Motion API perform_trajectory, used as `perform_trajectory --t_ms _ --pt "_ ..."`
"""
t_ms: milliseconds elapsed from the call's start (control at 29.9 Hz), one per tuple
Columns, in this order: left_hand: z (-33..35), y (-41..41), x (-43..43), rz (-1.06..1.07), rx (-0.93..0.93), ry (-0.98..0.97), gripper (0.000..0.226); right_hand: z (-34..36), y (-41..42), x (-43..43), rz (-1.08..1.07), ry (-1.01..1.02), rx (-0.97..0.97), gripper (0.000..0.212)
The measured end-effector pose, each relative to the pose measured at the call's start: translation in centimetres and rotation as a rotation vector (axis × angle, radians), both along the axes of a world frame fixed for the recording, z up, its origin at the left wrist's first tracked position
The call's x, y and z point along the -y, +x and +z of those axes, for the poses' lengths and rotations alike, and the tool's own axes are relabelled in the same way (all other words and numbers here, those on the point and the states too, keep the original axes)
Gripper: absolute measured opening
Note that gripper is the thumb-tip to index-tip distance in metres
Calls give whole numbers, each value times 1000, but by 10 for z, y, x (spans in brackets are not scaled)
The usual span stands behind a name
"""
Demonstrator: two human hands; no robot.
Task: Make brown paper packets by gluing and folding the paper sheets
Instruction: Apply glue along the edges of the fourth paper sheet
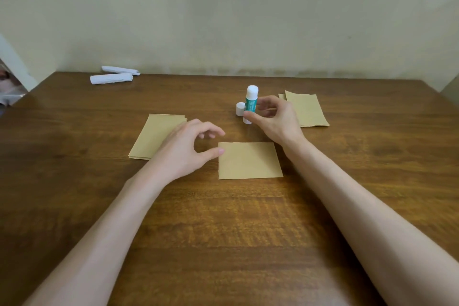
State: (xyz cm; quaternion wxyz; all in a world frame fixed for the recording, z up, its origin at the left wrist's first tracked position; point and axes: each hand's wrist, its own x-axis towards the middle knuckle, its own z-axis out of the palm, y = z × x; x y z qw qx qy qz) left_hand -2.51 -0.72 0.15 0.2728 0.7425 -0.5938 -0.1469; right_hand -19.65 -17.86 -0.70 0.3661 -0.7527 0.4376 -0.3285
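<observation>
Brown paper sheet, centre of frame, flat on the table, long axis left to right; left hand at its upper-left corner, loosely curled, thumb tip touching the edge, gripping nothing; glue stick upright just above the sheet, cap beside it; right hand curls thumb and fingers round its lower body.

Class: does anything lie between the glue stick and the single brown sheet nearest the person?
Nothing visible: only bare table separates the glue stick from the sheet. The white cap stands beside the stick, off that path.
</observation>
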Motion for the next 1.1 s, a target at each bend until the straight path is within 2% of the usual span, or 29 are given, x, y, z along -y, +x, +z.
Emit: perform_trajectory --t_ms 200,367,501,668,835,968,1102 --pt "1 4 -2 -66 49 84 38 -2 -6 -9 -2 -38 71 33" --pt "-1 3 -2 -105 80 142 54 9 -26 -26 48 26 110 33" --pt "-4 1 -2 -122 108 141 56 17 -45 -39 -7 259 352 28" --pt "-8 -7 0 -122 95 92 57 16 -56 -45 177 450 533 34" --pt "-11 -9 1 -122 96 51 60 11 -49 -54 277 180 407 23" --pt "-12 -9 1 -129 80 41 59 5 -41 -59 430 -83 192 22" --pt "-12 -9 2 -126 82 44 66 -3 -33 -63 499 -126 143 21"
